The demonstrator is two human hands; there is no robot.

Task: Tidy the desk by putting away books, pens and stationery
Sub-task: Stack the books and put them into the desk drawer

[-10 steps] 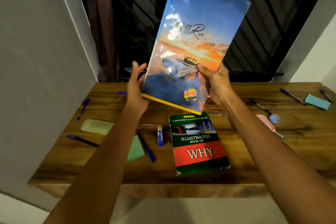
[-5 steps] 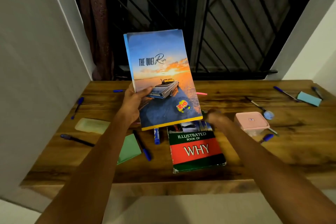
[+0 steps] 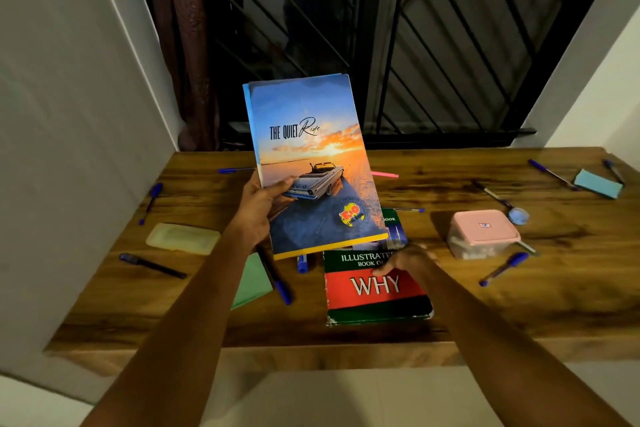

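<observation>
Step in hand: judged from the layout, gathering the two books into one stack, so the second book has to be picked up next.
Left hand (image 3: 258, 208): holds the tall glossy notebook with the sunset-and-car cover titled "The Quiet Ride" (image 3: 311, 163) above the surface, nearly upright, thumb across the cover and the other fingers behind its left edge.
Right hand (image 3: 410, 258): low over the green-and-red hardback "Illustrated Book of WHY" (image 3: 375, 291), on or just above its upper right part; it is blurred, so whether its fingers are curled or have closed on the book I cannot tell.
Where the books are: the hardback lies flat near the front edge of the brown wooden surface (image 3: 519, 305); the notebook's lower edge hangs over the hardback's top.
Doing it well: take the hardback by its right long edge, thumb on top and fingers slid beneath, then lift it level. It looks thick and heavy, so a pinch at a corner would likely let it swing.
Notebook: keep it raised clear while the hardback comes up, then lay one on the other with the spines lined up.
Watch for: the blue pen (image 3: 277, 279) and the small blue glue stick (image 3: 302, 263) just left of the hardback; dragging the book sideways could roll them.
Left to tidy: several blue pens, a pink lidded plastic box (image 3: 483, 232), a green sticky-note pad (image 3: 251, 282) and a pale yellow eraser-like block (image 3: 183, 238) are scattered about.
</observation>
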